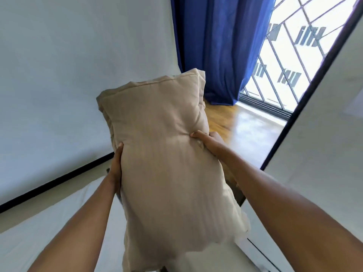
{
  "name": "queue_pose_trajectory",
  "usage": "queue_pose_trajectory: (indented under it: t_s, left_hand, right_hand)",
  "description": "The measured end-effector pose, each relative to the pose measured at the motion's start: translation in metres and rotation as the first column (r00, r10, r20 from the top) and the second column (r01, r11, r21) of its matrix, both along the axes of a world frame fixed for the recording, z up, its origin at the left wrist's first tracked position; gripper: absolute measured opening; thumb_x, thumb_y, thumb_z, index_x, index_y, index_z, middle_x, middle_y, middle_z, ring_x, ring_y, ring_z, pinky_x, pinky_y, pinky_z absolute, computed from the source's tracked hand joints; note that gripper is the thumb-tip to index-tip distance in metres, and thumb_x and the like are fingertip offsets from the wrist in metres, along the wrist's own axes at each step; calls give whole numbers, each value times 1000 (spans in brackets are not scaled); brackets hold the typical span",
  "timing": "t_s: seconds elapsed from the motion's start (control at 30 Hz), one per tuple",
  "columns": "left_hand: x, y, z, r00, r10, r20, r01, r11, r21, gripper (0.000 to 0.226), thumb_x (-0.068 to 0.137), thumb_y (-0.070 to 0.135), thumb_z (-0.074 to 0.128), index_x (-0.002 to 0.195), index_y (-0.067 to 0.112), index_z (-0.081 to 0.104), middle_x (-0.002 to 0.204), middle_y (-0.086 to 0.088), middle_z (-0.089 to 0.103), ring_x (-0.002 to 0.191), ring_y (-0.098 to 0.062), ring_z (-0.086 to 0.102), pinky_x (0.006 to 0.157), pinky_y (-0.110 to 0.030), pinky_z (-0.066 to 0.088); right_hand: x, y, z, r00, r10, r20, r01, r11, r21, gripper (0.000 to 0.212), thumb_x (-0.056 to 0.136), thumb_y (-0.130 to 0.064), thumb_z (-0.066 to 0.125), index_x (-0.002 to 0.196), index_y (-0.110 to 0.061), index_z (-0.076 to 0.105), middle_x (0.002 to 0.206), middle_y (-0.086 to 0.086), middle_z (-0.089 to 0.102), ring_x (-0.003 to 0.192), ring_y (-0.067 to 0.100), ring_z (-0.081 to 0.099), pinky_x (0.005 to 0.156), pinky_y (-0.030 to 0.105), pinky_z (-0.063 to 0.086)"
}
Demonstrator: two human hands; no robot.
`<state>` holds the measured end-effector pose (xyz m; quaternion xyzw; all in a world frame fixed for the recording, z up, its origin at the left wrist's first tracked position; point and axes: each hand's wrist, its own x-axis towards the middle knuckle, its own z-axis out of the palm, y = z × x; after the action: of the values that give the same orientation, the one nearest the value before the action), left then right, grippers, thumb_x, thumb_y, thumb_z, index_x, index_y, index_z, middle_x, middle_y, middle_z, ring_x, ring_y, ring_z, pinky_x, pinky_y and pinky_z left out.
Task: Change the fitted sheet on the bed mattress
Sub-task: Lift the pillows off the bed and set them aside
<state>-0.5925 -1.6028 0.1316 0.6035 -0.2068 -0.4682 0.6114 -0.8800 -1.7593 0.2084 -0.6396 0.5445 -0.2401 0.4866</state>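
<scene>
Pillow (167, 163) in a beige, faintly striped case fills the middle of the view, held up off the bed with its long side running away from the person. Its flanged seam edge is at the far end.

The left hand (115, 169) grips the pillow's left edge about halfway along. The thumb lies up the front face, and the other fingers are hidden behind the fabric. The right hand (208, 141) grips the opposite edge a little farther up. Its thumb digs into the front face and dents it, and the remaining fingers wrap round the side. Both bare forearms reach in from the bottom corners of the view.

Below and to the left of the pillow lies the sheeted mattress (59, 222), its white cover smooth with a few soft creases. Whether that cover is fitted at the corners cannot be told.

A black strip (59, 179) runs along the mattress's far side, left of the pillow, with a plain white wall (68, 75) rising above it. Beyond the pillow's far end hangs a blue curtain (216, 46), and right of that is a window grille (294, 55) with bright daylight behind. Glossy wooden floor (235, 124) shows just past the pillow's right edge. Farther right stands a white panel (324, 134) with a dark border.
</scene>
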Motion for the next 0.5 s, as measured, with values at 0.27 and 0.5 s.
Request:
queue_pose_trajectory:
  t_s: [0.27, 0.5]
  left_hand:
    - [3, -127, 82, 981, 166, 101, -157, 984, -89, 54, 101, 66, 35, 131, 28, 58, 105, 3, 76, 98, -14, 72, 83, -35, 53]
    - [32, -229, 102, 983, 176, 50, -168, 977, -130, 54, 101, 68, 33, 123, 30, 63, 95, 4, 80, 86, -12, 76, 77, -36, 53]
  right_hand:
    - [35, -163, 89, 990, 128, 56, -128, 992, -18, 71, 59, -72, 74, 102, -16, 73, 97, 3, 77, 89, 23, 73, 85, 40, 61]
    - [72, -270, 118, 988, 150, 33, -149, 988, -39, 76, 62, -69, 76, 114, -16, 67, 104, 3, 74, 92, 24, 71, 70, 32, 55]
